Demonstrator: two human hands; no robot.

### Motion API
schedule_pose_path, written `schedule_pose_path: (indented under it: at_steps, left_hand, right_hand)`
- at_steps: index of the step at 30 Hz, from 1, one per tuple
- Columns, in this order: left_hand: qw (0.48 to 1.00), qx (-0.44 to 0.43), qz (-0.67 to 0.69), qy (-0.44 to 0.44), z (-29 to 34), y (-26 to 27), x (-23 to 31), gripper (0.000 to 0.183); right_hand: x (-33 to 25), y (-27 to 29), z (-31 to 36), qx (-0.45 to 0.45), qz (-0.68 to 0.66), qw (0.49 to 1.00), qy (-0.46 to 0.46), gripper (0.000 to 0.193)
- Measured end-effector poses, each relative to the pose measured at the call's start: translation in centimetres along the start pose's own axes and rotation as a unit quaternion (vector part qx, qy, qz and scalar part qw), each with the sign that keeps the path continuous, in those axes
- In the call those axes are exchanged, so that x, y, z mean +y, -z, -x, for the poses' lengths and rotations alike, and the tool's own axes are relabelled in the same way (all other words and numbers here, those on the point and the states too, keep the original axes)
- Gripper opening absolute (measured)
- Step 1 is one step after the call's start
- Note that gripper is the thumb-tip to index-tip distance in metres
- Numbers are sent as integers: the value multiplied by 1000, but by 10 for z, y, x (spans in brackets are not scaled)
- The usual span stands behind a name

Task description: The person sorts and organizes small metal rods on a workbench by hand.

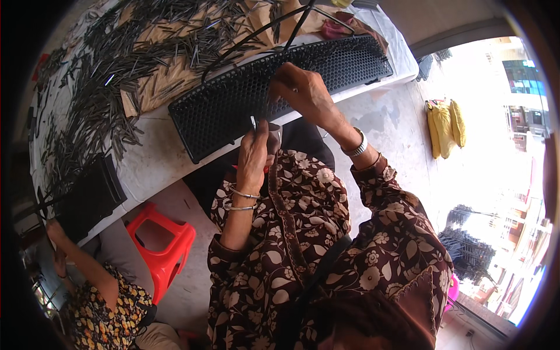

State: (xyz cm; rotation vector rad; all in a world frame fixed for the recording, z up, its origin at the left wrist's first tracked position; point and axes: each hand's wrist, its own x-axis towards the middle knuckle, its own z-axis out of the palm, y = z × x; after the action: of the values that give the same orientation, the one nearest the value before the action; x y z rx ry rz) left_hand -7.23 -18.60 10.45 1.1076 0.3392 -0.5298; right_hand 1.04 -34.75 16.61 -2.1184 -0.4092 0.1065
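Observation:
My left hand (253, 156) is closed in front of my body, just past the table's near edge. A small shiny tip shows at its fingers; the rest of what it grips is hidden. Higher and to the right, my right hand (308, 98) hangs above a long black perforated panel (221, 116), its fingers bent together and slightly blurred. Whatever sits between those fingertips is too small and dark to name. Lying along the table's near side, the panel has many small round holes and a raised rim. Thin black bars (256, 36) rise over its far side.
Loose dark strips (105, 76) lie heaped across the white-covered table (153, 137), partly on brown paper (153, 87). At lower left, a co-worker's arm (87, 259) reaches to another black panel (87, 195). A red stool (169, 248) and yellow sacks (446, 128) stand on the floor.

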Motion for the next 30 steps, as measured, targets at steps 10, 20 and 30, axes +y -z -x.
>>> schedule_pose_path:
  at_steps: [10,20,30]
  left_hand:
    - [989,-28,147,9,8,-7,8,32]
    - [975,-24,219,-8,11,3,-12,34]
    - [979,-41,200,-21,8,6,-13,30]
  right_hand:
    - [36,-28,-32,201,114,967,108,11]
    - [19,-24,-34,177,207,961,40,16]
    - [36,-35,-30,191,326,918,118,17]
